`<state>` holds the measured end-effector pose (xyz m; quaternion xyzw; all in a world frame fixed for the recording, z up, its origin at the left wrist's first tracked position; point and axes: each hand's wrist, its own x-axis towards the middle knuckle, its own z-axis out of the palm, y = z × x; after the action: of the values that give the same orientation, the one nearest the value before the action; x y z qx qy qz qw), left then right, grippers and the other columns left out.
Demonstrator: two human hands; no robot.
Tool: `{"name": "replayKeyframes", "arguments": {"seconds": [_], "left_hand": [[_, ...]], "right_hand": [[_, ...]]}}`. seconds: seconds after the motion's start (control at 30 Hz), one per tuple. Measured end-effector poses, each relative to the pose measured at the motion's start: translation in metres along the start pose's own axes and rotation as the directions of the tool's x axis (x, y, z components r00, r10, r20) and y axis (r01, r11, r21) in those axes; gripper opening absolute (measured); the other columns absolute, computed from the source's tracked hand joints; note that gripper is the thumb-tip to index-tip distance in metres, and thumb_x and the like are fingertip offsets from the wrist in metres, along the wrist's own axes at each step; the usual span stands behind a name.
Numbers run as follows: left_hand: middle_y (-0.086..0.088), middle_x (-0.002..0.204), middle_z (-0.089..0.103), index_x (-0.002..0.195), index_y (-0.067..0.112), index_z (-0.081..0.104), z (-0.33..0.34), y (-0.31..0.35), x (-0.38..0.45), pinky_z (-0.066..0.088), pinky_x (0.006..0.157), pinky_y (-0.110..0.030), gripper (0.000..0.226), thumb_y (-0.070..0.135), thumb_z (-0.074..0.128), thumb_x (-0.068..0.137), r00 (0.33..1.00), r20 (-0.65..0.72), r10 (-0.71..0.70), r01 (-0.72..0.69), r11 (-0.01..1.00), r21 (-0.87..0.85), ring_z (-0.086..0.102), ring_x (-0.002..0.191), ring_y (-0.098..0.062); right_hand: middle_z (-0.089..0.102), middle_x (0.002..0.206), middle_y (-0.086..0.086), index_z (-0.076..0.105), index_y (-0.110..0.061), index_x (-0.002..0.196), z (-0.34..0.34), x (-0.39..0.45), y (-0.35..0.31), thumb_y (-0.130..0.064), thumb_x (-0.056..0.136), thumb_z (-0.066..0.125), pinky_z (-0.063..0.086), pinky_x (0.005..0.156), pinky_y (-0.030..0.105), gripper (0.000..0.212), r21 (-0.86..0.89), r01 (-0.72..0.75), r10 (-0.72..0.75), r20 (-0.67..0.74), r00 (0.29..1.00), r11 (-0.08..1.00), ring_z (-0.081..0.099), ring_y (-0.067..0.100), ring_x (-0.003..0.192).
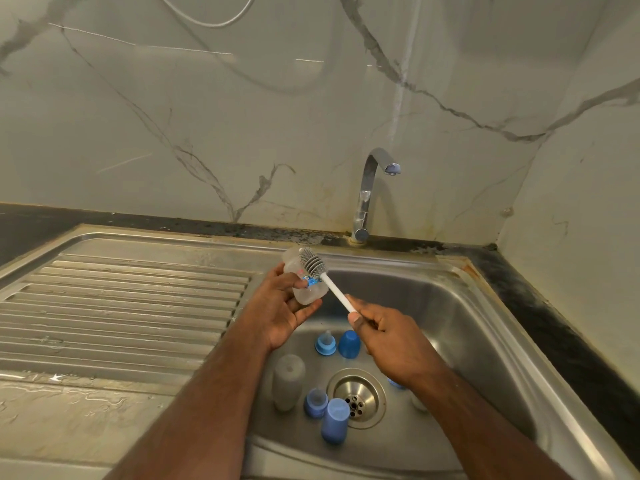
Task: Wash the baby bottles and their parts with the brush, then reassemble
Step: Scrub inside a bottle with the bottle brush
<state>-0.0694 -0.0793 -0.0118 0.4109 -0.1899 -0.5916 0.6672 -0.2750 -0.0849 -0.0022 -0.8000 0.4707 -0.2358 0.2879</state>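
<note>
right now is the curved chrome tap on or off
Off, as far as the view shows: no stream falls from the spout of the curved chrome tap into the steel sink.

The sink [485, 306] floor is crowded around the drain [356, 396]: an upright bottle [288, 381] at left, blue caps [334, 420] in front, and a blue teat ring [325, 342] behind. The basin's right half lies open, and the ribbed drainboard [121, 306] is bare. The tap [372, 192] overhangs the back rim.

clear bottle [304, 282] tilted, grey-headed brush [320, 273] against it
</note>
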Motion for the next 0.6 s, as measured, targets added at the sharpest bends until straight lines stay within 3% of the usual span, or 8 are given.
{"name": "replayKeyframes", "arguments": {"seconds": [0.1, 0.17, 0.27, 0.4, 0.6], "left_hand": [[-0.019, 0.125, 0.069, 0.139, 0.019, 0.054, 0.0009, 0.0000, -0.0010, 0.061, 0.082, -0.046, 0.047, 0.009, 0.065, 0.094, 1.000, 0.014, 0.023, -0.023, 1.000, -0.011, 0.072, 0.107, -0.036], [-0.018, 0.127, 0.068, 0.138, 0.018, 0.052, 0.0009, -0.0010, 0.0000, 0.062, 0.081, -0.048, 0.045, 0.013, 0.065, 0.095, 0.999, -0.009, 0.049, -0.049, 0.999, 0.000, 0.072, 0.107, -0.037], [-0.015, 0.132, 0.065, 0.139, 0.020, 0.051, 0.0018, -0.0029, 0.0008, 0.060, 0.086, -0.051, 0.047, 0.009, 0.064, 0.095, 0.996, -0.004, 0.094, -0.094, 0.994, 0.062, 0.070, 0.111, -0.037], [-0.014, 0.133, 0.064, 0.140, 0.021, 0.051, 0.0034, -0.0048, -0.0005, 0.059, 0.091, -0.053, 0.049, 0.008, 0.065, 0.095, 0.993, 0.016, 0.115, -0.116, 0.989, 0.087, 0.069, 0.113, -0.035], [-0.014, 0.134, 0.063, 0.142, 0.023, 0.051, 0.0024, -0.0066, 0.0007, 0.060, 0.090, -0.052, 0.052, 0.005, 0.065, 0.095, 0.992, 0.029, 0.124, -0.126, 0.984, 0.123, 0.069, 0.113, -0.036]], "right_hand": [[0.063, 0.076, -0.011, 0.046, -0.047, 0.143, 0.0010, -0.0007, -0.0001, -0.040, 0.105, 0.045, 0.053, 0.071, 0.027, 0.039, -0.007, -0.004, 0.004, -0.005, 1.000, 1.000, 0.056, 0.006, 0.066], [0.067, 0.083, -0.009, 0.047, -0.046, 0.144, 0.0001, -0.0007, -0.0011, -0.040, 0.105, 0.046, 0.054, 0.076, 0.031, 0.040, -0.005, -0.015, 0.015, -0.010, 1.000, 1.000, 0.060, 0.010, 0.071], [0.069, 0.100, -0.010, 0.046, -0.039, 0.147, -0.0012, 0.0038, 0.0004, -0.038, 0.105, 0.046, 0.049, 0.073, 0.021, 0.042, -0.015, -0.075, 0.074, -0.035, 0.997, 0.997, 0.062, 0.009, 0.079], [0.059, 0.076, -0.014, 0.047, -0.038, 0.146, -0.0015, 0.0046, 0.0001, -0.037, 0.104, 0.048, 0.047, 0.061, 0.020, 0.042, 0.053, -0.074, 0.078, -0.065, 0.995, 0.996, 0.055, 0.006, 0.064], [0.058, 0.077, -0.015, 0.045, -0.036, 0.148, 0.0017, 0.0063, -0.0048, -0.038, 0.105, 0.046, 0.046, 0.060, 0.019, 0.043, 0.041, -0.082, 0.084, -0.047, 0.995, 0.996, 0.056, 0.006, 0.067]]}}
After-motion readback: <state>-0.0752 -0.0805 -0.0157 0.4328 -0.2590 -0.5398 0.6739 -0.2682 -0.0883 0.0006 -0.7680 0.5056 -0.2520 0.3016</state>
